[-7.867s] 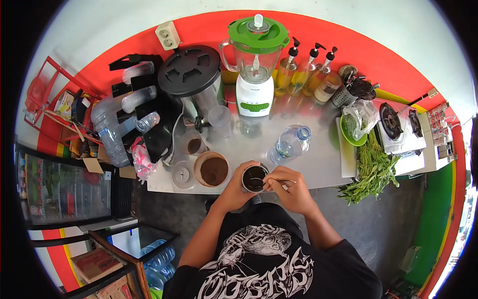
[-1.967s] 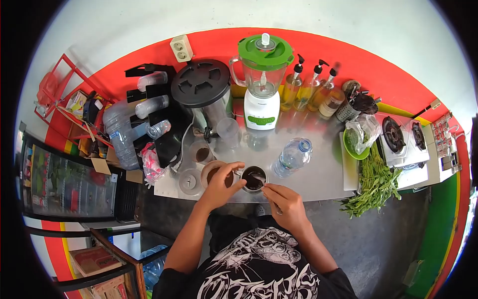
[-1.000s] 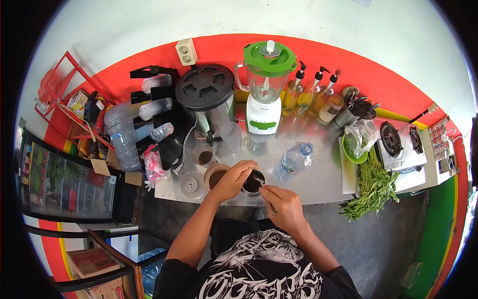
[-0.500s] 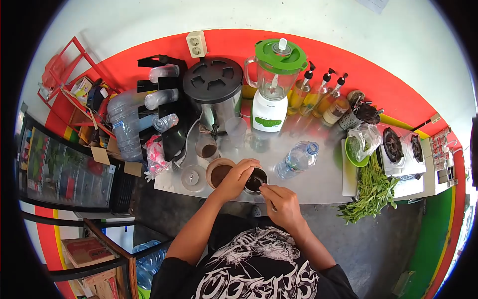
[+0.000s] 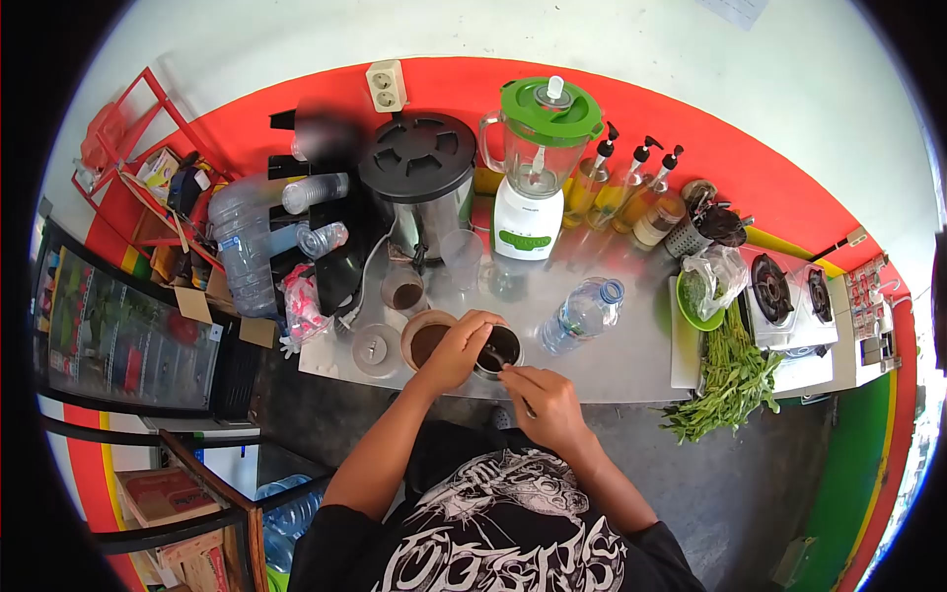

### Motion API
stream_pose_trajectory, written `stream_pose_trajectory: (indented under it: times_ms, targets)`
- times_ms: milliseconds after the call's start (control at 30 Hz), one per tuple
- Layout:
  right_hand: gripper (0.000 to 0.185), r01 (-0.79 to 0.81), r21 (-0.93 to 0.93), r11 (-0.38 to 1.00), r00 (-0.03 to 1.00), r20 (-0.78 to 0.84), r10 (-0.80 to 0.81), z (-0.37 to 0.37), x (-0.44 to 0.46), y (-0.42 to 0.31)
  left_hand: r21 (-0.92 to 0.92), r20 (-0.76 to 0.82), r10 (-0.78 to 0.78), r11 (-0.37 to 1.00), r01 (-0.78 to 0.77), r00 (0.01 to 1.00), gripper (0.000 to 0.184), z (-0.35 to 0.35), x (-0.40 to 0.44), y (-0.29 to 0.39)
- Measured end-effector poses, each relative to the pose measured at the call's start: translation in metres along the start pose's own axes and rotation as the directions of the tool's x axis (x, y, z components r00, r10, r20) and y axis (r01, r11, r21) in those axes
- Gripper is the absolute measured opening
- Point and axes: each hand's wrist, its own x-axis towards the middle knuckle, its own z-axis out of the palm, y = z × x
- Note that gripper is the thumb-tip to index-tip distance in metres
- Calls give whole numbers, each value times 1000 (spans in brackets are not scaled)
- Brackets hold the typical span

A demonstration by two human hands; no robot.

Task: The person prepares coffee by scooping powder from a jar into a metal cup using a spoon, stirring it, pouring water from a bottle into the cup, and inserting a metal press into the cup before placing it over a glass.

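A kitchen — the blender (image 5: 528, 217), two-burner stove (image 5: 796, 304), leafy greens (image 5: 730, 380) and metal counter (image 5: 636, 360) show it.

Cup (image 5: 509, 338): on the counter (image 5: 631, 380), right of the tub (image 5: 406, 342).
Blender (image 5: 530, 202): behind the cup, left of pump bottles (image 5: 613, 200).

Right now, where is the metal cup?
In the head view, the metal cup is near the front edge of the steel counter, between the left hand and right hand, right of the tub of brown powder.
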Motion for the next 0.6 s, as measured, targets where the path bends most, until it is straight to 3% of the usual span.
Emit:
stream_pose_trajectory:
  times_ms: [100, 200, 367, 500, 600]
  targets:
    - [21, 26, 26, 999, 994, 105, -28, -8, -2, -9, -93, -31, -21, 995, 18, 999, 29, 3, -3, -6]
    - [21, 33, 23, 999, 999, 33, -34, -10, 1, -12, -88, -57, 2, 996, -7, 998, 27, 8, -5, -10]
    - [28, 11, -194, 981, 998, -55, -22, 12, -1, -2, -71, -66, 50, 996, -54, 997, 28, 6, -6, -19]
    - [22, -51, -150, 987, 999, -7, 50, 19, -3, -29, -39, -86, 129, 990, -132, 988, 26, 4, -4, -27]
    - [20, -74, -146, 987, 997, -6, 73, 16, -1, -40, -35, -77, 76, 996, -79, 994, 23, 1, -8, -33]
